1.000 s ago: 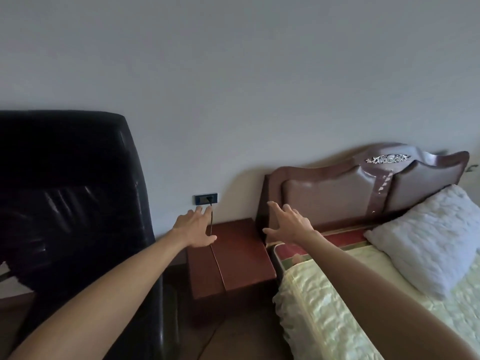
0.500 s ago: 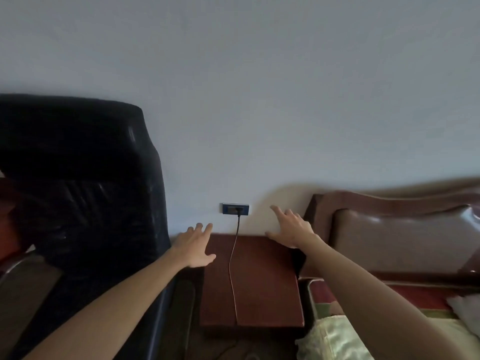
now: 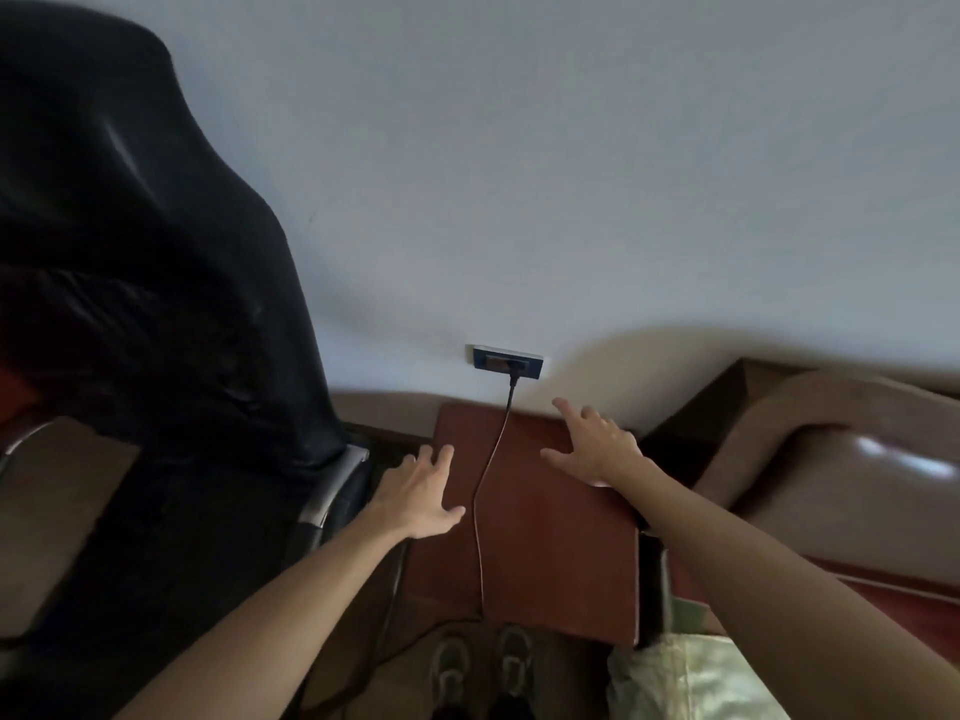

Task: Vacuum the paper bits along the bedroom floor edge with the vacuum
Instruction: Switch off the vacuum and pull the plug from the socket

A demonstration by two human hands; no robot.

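Both hands out in front of me, over the bedside surface (image 3: 550, 553), the dark red-brown wooden top against the wall (image 3: 571, 174).

Left hand (image 3: 421, 491): palm down at the left edge of the surface, fingers (image 3: 442, 458) straight and spread apart, holding nothing. Can't tell if the palm touches the wood or hovers just over it.

Right hand (image 3: 597, 449): over the back right part of the surface, fingers (image 3: 567, 409) apart and straight, nothing in them. Index points toward the outlet (image 3: 508, 361), close to it but not touching.

Outlet is a dark plate low on the wall, just above the back edge of the surface. A black plug (image 3: 514, 380) sits in it. A thin cord (image 3: 480, 517) drops from the plug, runs across the surface between my two hands, goes over the front edge and down to the floor. Neither hand touches it.

Vacuum: body not in frame. Can't tell whether this cord belongs to it. Paper bits: can't make out any on the dim strip of floor showing.

Black chair (image 3: 156, 304) stands left, close beside the surface. Padded brown headboard (image 3: 841, 459) right, pale bedcover (image 3: 691, 678) bottom right. My shoes (image 3: 511, 659) show at the bottom, at the foot of the surface.
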